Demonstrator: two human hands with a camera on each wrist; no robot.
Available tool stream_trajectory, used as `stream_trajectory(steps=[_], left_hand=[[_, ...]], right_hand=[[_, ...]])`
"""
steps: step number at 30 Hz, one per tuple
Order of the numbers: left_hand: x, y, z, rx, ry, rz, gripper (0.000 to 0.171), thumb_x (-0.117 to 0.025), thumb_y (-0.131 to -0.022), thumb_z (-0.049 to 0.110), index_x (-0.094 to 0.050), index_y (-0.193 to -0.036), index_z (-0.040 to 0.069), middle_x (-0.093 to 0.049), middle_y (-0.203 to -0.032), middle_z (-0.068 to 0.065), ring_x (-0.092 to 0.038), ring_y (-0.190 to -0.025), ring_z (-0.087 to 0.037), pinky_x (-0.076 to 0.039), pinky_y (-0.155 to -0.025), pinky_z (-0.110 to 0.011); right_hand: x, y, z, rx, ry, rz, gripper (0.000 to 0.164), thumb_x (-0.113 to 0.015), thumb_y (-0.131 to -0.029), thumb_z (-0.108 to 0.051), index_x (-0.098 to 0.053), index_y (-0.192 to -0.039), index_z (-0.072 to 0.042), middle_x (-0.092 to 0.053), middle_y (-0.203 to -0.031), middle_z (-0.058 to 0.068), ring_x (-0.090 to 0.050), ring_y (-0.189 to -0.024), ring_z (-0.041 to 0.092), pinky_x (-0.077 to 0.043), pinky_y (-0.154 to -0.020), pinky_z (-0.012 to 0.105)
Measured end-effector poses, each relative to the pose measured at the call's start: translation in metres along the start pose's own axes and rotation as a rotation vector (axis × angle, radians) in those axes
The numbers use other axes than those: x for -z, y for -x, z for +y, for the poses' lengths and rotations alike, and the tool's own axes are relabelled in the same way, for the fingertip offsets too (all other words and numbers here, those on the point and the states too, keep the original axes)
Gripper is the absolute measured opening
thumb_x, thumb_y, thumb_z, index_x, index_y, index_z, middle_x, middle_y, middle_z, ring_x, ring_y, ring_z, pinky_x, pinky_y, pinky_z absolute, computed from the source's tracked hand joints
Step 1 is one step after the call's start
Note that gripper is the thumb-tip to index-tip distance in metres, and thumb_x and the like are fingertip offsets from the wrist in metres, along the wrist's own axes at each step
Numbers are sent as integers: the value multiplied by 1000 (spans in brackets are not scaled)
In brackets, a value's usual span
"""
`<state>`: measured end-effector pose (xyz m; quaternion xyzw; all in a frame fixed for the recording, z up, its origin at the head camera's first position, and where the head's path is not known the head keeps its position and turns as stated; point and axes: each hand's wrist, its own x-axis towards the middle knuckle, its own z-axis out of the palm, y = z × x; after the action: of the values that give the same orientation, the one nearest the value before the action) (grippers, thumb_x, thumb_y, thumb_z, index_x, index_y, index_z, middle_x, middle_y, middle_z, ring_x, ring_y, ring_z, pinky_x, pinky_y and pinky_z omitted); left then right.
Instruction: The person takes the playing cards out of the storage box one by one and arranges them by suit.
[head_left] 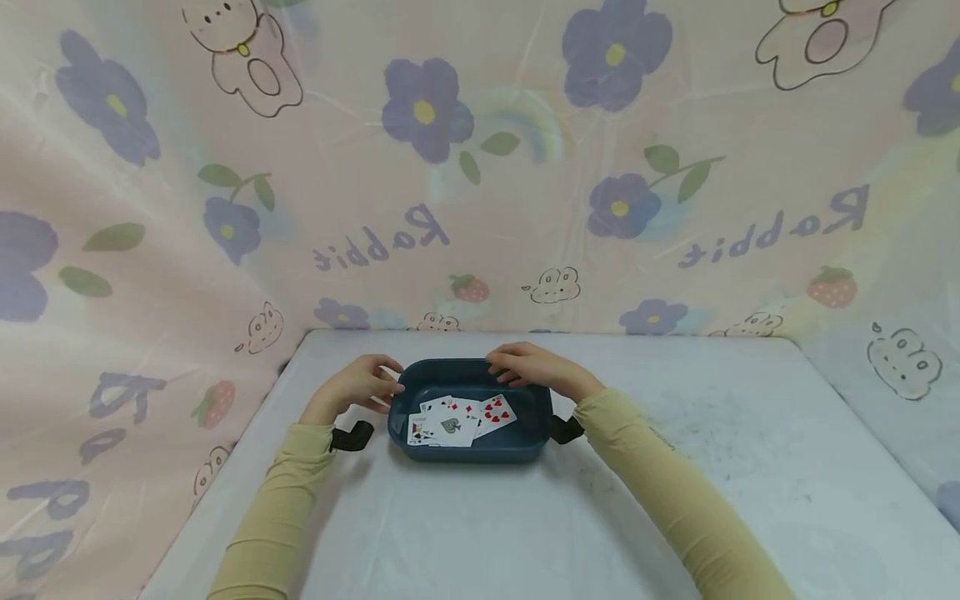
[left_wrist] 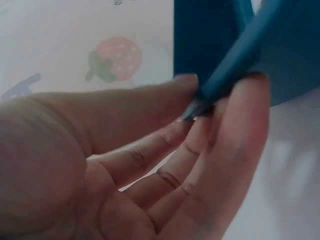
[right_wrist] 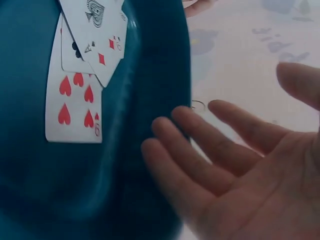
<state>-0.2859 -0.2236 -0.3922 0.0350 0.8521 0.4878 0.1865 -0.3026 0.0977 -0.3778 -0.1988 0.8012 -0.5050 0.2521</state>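
Observation:
A dark blue rectangular tray (head_left: 471, 455) sits on the table, with several playing cards overlapping inside it. On top lies an ace of spades (head_left: 454, 426); a hearts card (head_left: 496, 415) sticks out to its right, and diamonds (right_wrist: 102, 59) show on another card. My left hand (head_left: 360, 386) pinches the tray's left rim between thumb and fingers, as the left wrist view shows close up. At the far right rim, my right hand (head_left: 538, 368) reaches over the edge with its fingers spread and loosely extended. In the right wrist view its palm (right_wrist: 270, 185) holds nothing.
The white table (head_left: 480, 533) extends around the tray, with faint dark smudges on its right part. A patterned curtain (head_left: 517, 192) with flowers and rabbits encloses the back and both sides. Black straps (head_left: 352, 436) hang at both wrists.

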Motion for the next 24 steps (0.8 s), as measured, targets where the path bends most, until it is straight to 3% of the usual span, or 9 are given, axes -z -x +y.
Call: stream_trajectory(steps=[9, 16, 24], left_hand=[[-5, -3, -4, 6, -40, 15, 36, -62, -91, 3, -49, -124, -4, -58, -96, -22, -62, -76, -29, -56, -61, -36], [-4, -4, -7, -2, -21, -1, 37, -63, -91, 3, -49, -124, -5, -58, -96, -23, -62, -77, -31, -55, -61, -36], [-4, -6, -8, 5, -7, -1, 37, -62, -91, 2, -48, -125, -4, -58, -96, -22, -62, -78, -30, -55, -61, -36]], right_hand=[[-17, -25, 8, -176, 34, -1, 53, -53, -97, -37, -51, -133, 2, -55, -128, 20, -49, -122, 35, -39, -98, 50], [-31, -41, 12, -219, 62, -15, 51, -56, -95, -38, -55, -129, 0, -59, -124, 16, -51, -118, 31, -38, -100, 47], [-51, -50, 9, -232, -10, -93, 47, -58, -95, -38, -61, -121, 1, -61, -113, 17, -60, -101, 29, -50, -86, 43]])
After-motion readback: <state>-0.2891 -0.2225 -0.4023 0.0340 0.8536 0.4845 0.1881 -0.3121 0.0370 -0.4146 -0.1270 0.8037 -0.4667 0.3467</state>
